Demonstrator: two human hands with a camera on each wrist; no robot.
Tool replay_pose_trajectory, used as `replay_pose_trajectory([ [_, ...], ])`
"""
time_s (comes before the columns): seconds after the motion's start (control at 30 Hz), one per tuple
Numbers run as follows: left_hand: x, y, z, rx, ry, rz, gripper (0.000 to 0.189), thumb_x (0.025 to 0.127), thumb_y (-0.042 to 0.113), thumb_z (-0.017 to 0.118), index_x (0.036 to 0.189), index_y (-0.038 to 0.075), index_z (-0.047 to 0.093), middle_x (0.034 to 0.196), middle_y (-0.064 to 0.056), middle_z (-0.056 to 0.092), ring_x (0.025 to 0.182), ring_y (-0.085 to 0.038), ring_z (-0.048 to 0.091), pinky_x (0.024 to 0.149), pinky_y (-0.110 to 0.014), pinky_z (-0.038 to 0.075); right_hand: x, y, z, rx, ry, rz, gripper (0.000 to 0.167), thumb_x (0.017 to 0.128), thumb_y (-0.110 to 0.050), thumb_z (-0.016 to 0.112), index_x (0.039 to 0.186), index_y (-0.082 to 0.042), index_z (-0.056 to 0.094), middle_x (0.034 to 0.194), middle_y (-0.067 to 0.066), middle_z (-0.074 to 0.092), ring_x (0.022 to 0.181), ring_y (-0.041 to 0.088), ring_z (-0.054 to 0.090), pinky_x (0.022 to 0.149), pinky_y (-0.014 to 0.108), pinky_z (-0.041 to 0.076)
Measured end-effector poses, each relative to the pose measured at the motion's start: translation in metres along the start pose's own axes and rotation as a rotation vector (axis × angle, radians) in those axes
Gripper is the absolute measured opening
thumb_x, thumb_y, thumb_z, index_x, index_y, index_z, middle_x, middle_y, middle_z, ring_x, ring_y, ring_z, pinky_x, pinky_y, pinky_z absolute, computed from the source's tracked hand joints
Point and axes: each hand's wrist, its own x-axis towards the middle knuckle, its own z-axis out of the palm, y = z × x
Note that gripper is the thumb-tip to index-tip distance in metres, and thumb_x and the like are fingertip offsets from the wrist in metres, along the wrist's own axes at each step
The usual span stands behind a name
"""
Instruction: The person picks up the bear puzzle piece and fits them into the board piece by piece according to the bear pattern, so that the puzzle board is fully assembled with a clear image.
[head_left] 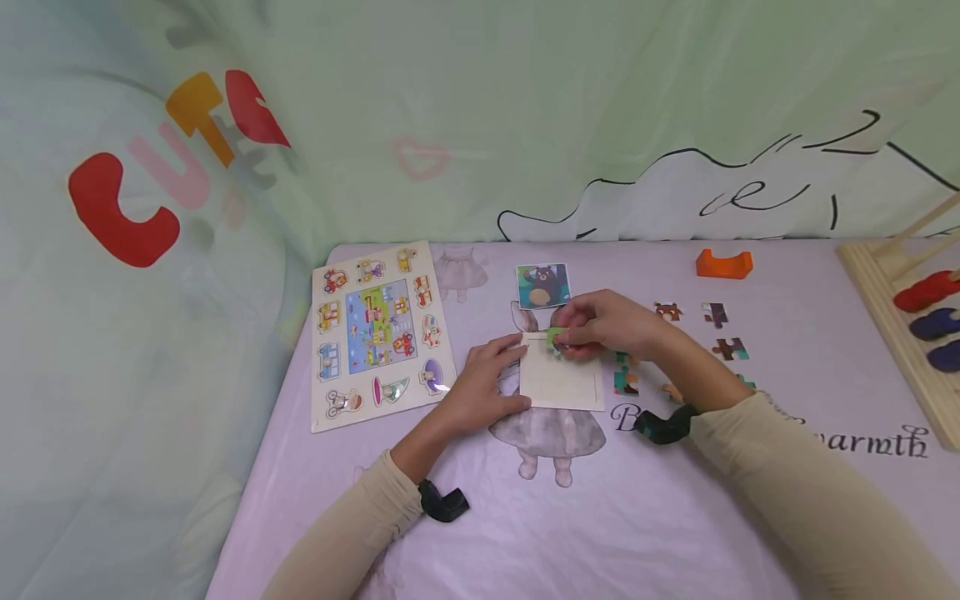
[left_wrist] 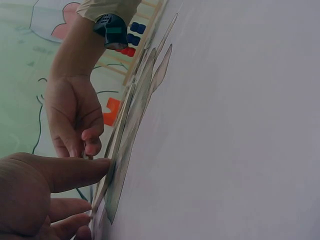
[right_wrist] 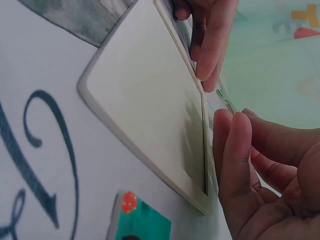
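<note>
A small green jigsaw piece (head_left: 556, 340) is pinched between the thumb and fingers of my right hand (head_left: 611, 323), over the upper part of a pale square puzzle tray (head_left: 562, 385). In the right wrist view the piece (right_wrist: 224, 100) shows edge-on, above the tray's far rim. My left hand (head_left: 483, 379) rests at the tray's left side, its thumb at the lower corner and its fingers near the upper one. The tray's recess holds no pieces in view. Just behind it lies a square bear picture (head_left: 543, 286).
Several loose jigsaw pieces (head_left: 730, 348) lie to the right, some partly behind my right arm. A peg puzzle board (head_left: 387, 265) with vehicle shapes lies left. An orange block (head_left: 723, 265) sits at the back, and a wooden bead frame (head_left: 900, 350) stands at the far right.
</note>
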Motion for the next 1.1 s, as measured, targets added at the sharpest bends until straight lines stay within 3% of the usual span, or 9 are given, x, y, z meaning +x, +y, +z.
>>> replay_pose_trajectory([
  [1.1, 0.0, 0.002, -0.002, -0.003, -0.003, -0.003, 0.077, 0.083, 0.02, 0.08, 0.151, 0.005, 0.048, 0.165, -0.004, 0.034, 0.149, -0.031, 0.03, 0.121, -0.047, 0.03, 0.016, -0.003, 0.022, -0.095, 0.134, 0.068, 0.022, 0.092, -0.016, 0.077, 0.103, 0.0, 0.067, 0.083, 0.006, 0.071, 0.067, 0.013, 0.071, 0.064, 0.023, 0.058],
])
